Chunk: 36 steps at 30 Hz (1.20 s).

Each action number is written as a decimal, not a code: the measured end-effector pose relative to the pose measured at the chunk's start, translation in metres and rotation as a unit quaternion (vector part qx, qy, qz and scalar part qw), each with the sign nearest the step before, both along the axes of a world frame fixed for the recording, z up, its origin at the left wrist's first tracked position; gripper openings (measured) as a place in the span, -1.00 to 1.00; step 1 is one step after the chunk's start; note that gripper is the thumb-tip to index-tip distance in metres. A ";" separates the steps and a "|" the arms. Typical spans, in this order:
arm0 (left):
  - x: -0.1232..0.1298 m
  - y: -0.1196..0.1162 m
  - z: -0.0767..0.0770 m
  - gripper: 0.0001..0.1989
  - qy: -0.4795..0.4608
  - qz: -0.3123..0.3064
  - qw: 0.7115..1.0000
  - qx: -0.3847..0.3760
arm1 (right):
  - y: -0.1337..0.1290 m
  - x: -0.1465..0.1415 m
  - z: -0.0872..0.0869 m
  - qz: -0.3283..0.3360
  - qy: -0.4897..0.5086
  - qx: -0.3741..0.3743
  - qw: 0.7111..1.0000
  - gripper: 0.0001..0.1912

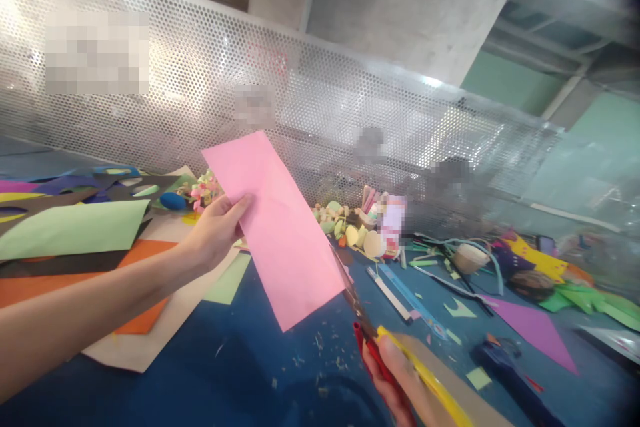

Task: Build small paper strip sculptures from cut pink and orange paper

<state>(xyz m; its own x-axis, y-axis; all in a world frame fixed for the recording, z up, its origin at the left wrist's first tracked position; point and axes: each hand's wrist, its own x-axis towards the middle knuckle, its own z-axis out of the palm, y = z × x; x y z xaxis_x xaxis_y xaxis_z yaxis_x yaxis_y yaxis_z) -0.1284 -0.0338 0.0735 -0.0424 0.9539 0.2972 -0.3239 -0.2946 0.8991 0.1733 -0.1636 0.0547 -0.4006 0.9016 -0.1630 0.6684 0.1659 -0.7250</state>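
Observation:
A pink sheet of paper (285,233) is held up in the middle of the view. My left hand (217,230) pinches its left edge, thumb on the front face. At the lower right, my right hand (400,373) is closed on scissors (363,317) with red and yellow handles. Their blades point up and left to the sheet's lower right edge; whether they touch the paper cannot be told. Small paper scraps (320,353) lie on the blue table (240,380) below the sheet.
Green paper (75,227) and orange paper (143,287) are piled at left. A ruler (413,300), a purple sheet (533,330), a dark blue tool (515,373) and a cup (470,257) lie at right. A perforated metal screen (190,73) stands behind.

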 end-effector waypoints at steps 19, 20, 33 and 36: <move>0.000 0.000 0.000 -0.74 -0.001 -0.008 1.000 0.001 | -0.008 -0.005 -0.007 -0.106 0.033 0.068 0.991 -0.55; 0.000 0.000 -0.001 -0.75 0.000 -0.009 1.000 -0.001 | -0.008 -0.006 -0.007 -0.113 0.033 0.068 0.991 -0.54; 0.003 -0.011 0.006 -0.67 0.044 -0.127 0.989 -0.057 | 0.000 -0.022 0.013 -0.084 0.032 -0.053 0.995 -0.40; 0.004 -0.012 0.004 -0.65 0.061 -0.121 0.989 -0.051 | 0.003 -0.020 0.010 -0.054 0.050 -0.049 0.996 -0.34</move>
<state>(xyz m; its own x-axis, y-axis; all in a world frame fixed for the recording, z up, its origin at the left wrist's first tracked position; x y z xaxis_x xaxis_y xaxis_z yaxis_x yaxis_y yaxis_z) -0.1240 -0.0456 0.0771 0.2214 0.9568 0.1884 -0.2604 -0.1282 0.9569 0.1534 -0.1606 0.0646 -0.3204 0.9223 -0.2161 0.6020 0.0221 -0.7982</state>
